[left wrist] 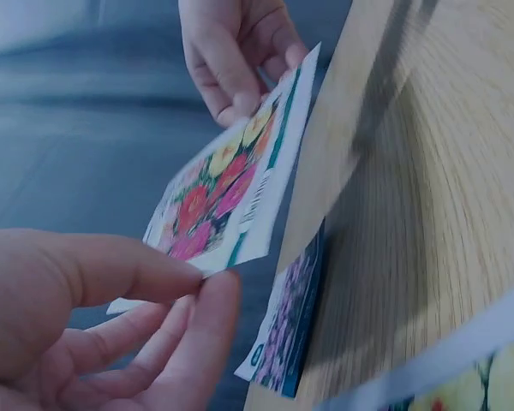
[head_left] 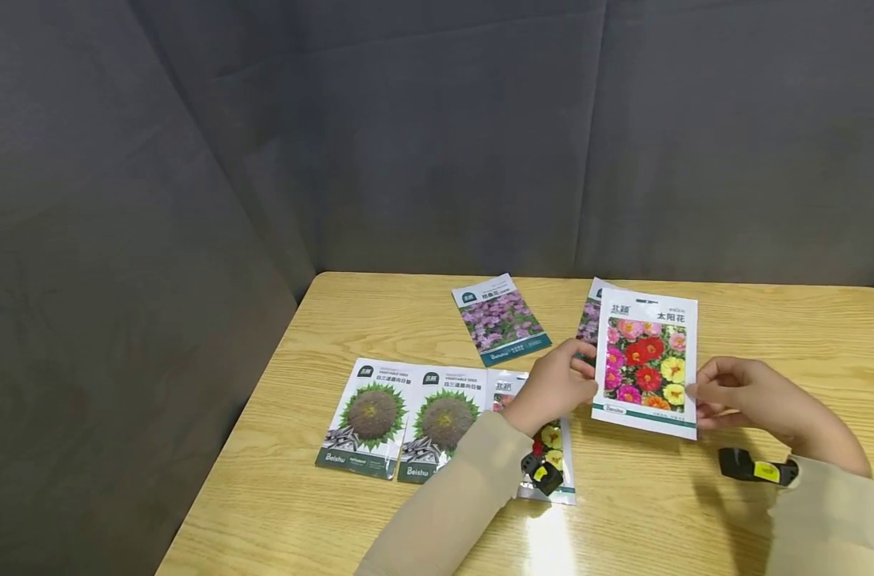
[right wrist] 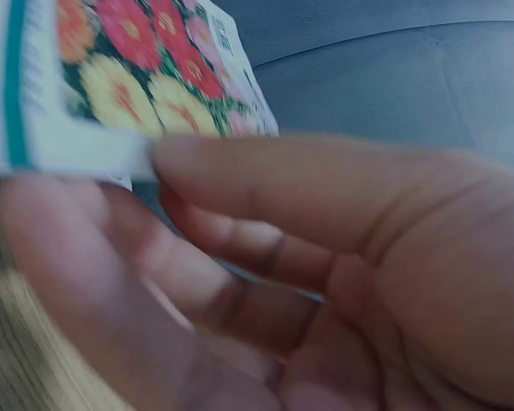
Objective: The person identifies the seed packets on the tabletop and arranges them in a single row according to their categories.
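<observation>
Nearest the camera lay your beige sleeves, the left sleeve (head_left: 437, 512) slanting in from the bottom edge and the right sleeve (head_left: 832, 512) from the lower right corner. You wore a black wrist device with a yellow label at each cuff, the left device (head_left: 542, 474) and the right device (head_left: 759, 470). Beneath and beside your left forearm, three packets lay side by side on the wooden desk (head_left: 257, 480): an outer sunflower packet (head_left: 370, 416), a middle sunflower packet (head_left: 444, 420) partly covered by your sleeve, and a matching flower packet (head_left: 554, 438) that your arm crossed. Just beyond, both your hands grasped one packet: your left hand (head_left: 557, 388) pinched its left edge, and your right hand (head_left: 760, 400) pinched its right edge. That bright flower packet (head_left: 645, 364) was above the desk between them, tilted, its printed front towards you. Farther back, a purple flower packet (head_left: 501, 320) lay at an angle, and another purple packet (head_left: 590, 320) showed partly behind the one you held. A dark grey cloth (head_left: 444, 160) hung behind the desk's far edge.
</observation>
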`<action>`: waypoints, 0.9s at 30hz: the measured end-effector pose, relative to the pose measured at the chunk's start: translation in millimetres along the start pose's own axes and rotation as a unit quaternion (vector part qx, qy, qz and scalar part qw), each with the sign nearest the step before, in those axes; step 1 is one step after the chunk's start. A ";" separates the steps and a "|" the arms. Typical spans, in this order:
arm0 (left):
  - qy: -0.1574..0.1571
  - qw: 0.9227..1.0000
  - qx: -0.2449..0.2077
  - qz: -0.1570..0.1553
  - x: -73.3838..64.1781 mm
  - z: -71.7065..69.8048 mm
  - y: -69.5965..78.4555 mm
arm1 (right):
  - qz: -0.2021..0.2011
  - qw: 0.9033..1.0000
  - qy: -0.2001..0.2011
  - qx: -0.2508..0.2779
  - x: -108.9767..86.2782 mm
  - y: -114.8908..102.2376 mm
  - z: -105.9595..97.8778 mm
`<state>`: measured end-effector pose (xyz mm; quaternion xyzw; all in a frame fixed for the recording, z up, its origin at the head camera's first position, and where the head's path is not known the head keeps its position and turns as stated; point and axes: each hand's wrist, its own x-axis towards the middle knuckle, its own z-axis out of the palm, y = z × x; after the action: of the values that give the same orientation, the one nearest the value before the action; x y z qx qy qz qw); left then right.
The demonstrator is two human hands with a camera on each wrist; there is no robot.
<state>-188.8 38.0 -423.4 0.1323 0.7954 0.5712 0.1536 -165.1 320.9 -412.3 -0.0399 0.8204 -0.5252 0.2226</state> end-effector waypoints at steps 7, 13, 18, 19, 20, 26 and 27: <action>0.002 1.000 -0.011 -0.003 -9.5 -5.7 -7.0 | -0.025 0.995 -0.097 0.025 1.5 1.4 -0.6; -0.032 0.999 0.022 0.014 -13.2 -12.0 -6.6 | -0.019 0.992 -0.121 0.035 -1.0 0.8 1.0; -0.100 0.995 0.000 -0.007 -15.3 -22.1 -7.6 | -0.034 0.989 -0.132 0.054 -0.5 3.0 -0.8; -0.116 0.993 -0.003 -0.014 -15.7 -24.4 -7.8 | -0.039 0.988 -0.136 0.058 -0.4 3.7 -1.2; -0.132 0.991 -0.004 -0.022 -16.2 -26.7 -8.1 | -0.043 0.987 -0.142 0.061 -0.3 4.4 -1.6; -0.203 0.977 0.022 -0.056 -19.2 -33.5 -7.9 | -0.037 0.983 -0.168 0.062 3.1 6.2 1.2; -0.209 0.976 0.023 -0.060 -19.6 -33.3 -7.9 | -0.033 0.983 -0.169 0.060 4.0 6.1 2.4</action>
<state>-184.3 -1.0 -419.1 0.2040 0.7650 0.5022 0.3477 -166.7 320.3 -419.8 -0.1417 0.7363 -0.5658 0.3430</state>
